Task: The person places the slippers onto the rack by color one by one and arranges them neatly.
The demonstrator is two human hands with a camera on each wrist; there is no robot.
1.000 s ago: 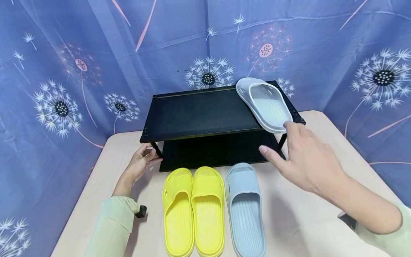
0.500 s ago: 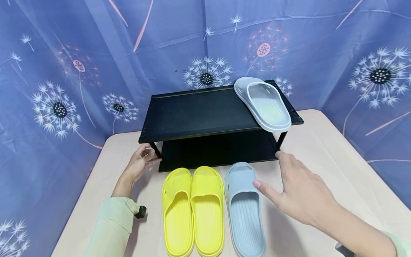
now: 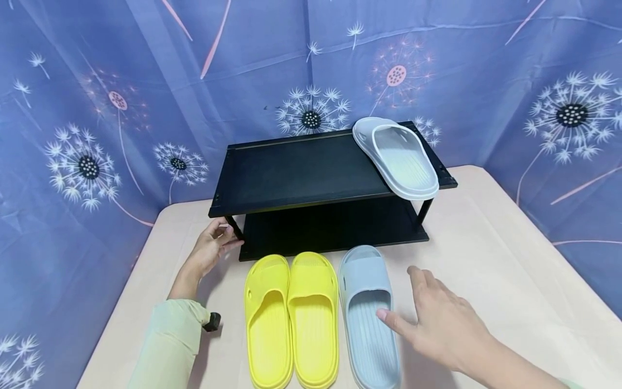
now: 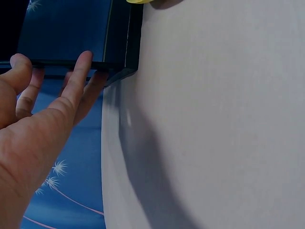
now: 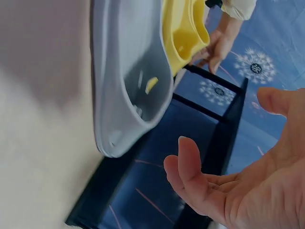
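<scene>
A black two-tier shoe rack point(image 3: 291, 175) stands at the back. My left hand point(image 3: 209, 248) holds its left front post; in the left wrist view the thumb and one finger show in front of the post, other fingers behind it. One light blue slipper point(image 3: 405, 162) lies slanted at the right end of the top shelf, its heel at the front edge. The other blue slipper point(image 3: 371, 319) lies on the table before the rack. My right hand point(image 3: 442, 319) holds nothing, fingers spread, thumb overlapping that slipper's right edge in the head view.
A pair of yellow slippers point(image 3: 291, 324) lies side by side, left of the blue one on the table. The rack's lower shelf point(image 3: 330, 227) sits close behind their toes. Blue dandelion-print curtain point(image 3: 252, 65) hangs behind and at both sides of the pale tabletop point(image 3: 510, 259).
My right hand has left the heel of the slipper on the top shelf and come down and toward me, beside the blue slipper on the table. The left hand stays at the post.
</scene>
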